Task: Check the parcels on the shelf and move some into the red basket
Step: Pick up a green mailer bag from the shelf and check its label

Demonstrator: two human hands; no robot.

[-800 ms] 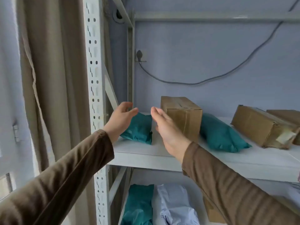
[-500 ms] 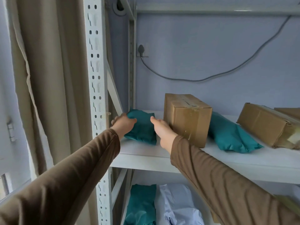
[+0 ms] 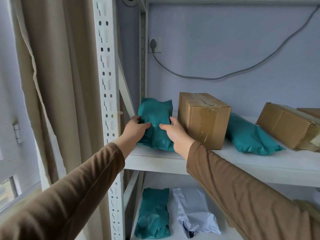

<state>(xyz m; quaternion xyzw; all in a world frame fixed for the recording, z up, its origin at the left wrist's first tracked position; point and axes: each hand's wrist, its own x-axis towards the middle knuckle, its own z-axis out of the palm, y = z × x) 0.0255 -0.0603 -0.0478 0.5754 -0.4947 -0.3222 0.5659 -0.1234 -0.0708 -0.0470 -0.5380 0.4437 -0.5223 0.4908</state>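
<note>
Up at the shelf's (image 3: 155,161) left end, a teal parcel (image 3: 156,125) near the front edge, gripped by both: left hand (image 3: 136,129) clasping its left side, right hand (image 3: 174,134) curled round its right. Just right, a cardboard box (image 3: 204,118), a narrow gap between. Left, hard by the upright post (image 3: 107,101). Beyond the box, another teal bag (image 3: 249,137).

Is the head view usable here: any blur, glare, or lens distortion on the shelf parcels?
Head view: soft, even daylight, no harsh shadows; wide-angle bending bows the white perforated shelf post; slight sheen on the taped brown cardboard box; the teal plastic mailer bag, gripped by left hand and right hand, is sharp; frame edges look softer.
</note>
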